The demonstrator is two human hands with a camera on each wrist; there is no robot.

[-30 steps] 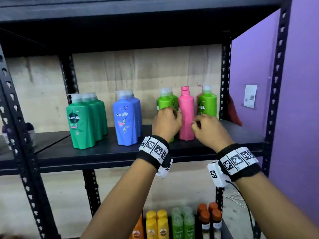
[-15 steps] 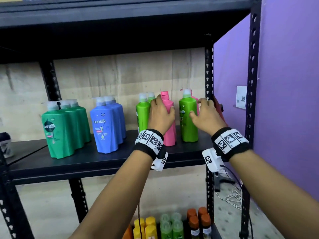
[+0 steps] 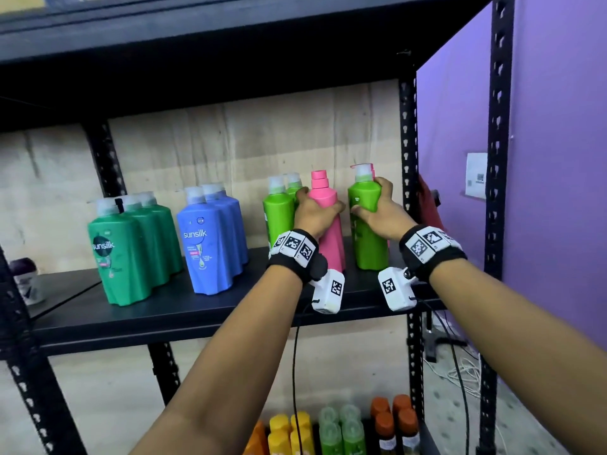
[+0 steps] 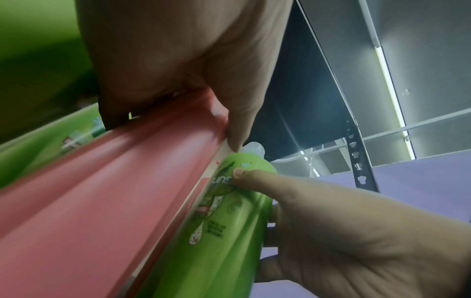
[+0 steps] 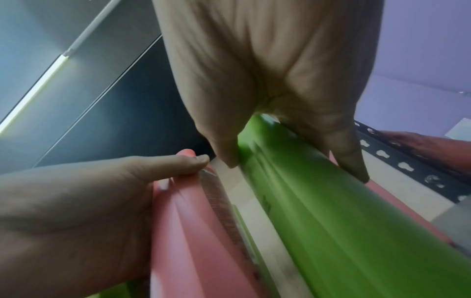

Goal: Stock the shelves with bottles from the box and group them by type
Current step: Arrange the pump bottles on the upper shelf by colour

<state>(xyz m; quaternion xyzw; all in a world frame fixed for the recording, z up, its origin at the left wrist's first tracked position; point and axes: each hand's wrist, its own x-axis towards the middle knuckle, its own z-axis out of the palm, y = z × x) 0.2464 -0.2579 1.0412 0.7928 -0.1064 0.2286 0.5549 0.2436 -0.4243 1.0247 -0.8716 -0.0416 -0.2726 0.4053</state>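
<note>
Fingers of the left hand (image 3: 313, 213) curl round the shoulder of the pink bottle (image 3: 328, 224), thumb on its right face. Right hand (image 3: 382, 213) grips the light-green bottle (image 3: 366, 231) just right of the pink one, thumb across the label, fingers behind. Both bottles stand upright on the black shelf (image 3: 184, 310), with a narrow gap between them. Left of the pink bottle: two more light-green bottles (image 3: 279, 211), touching it or nearly so; then blue bottles (image 3: 210, 238); furthest from it, dark-green bottles (image 3: 128, 251). Behind the held green bottle, a second pink bottle shows in the right wrist view.
</note>
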